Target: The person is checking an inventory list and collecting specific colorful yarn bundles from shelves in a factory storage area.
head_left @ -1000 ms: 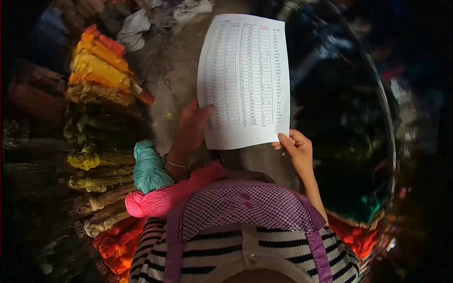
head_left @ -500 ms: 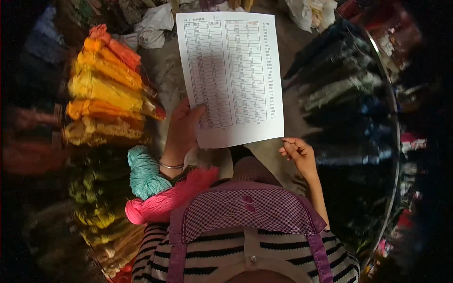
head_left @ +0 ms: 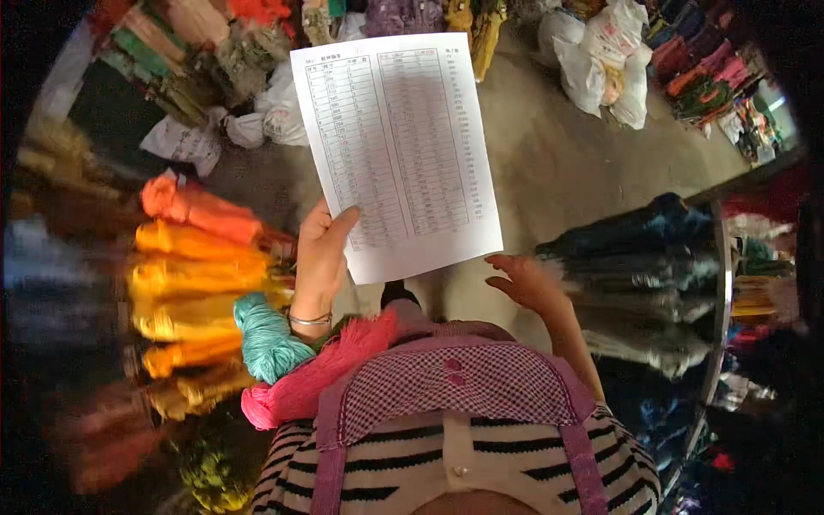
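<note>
My left hand grips the lower left edge of a white printed sheet, thumb on top. Columns of a table cover the paper. Over my left forearm, behind a metal bracelet, hang a teal skein of yarn and a pink skein of yarn. My right hand hovers just off the sheet's lower right corner, holding nothing, its fingers loosely apart.
Orange and yellow skeins hang in a row at my left. Dark skeins line a rack with a metal rail on my right. White sacks stand on the grey floor ahead, near more hanging yarn.
The view has shifted forward along the aisle, bringing more floor, sacks and yarn into sight. The sheet sits a little further left. My right hand's curled fingers have loosened and spread.
</note>
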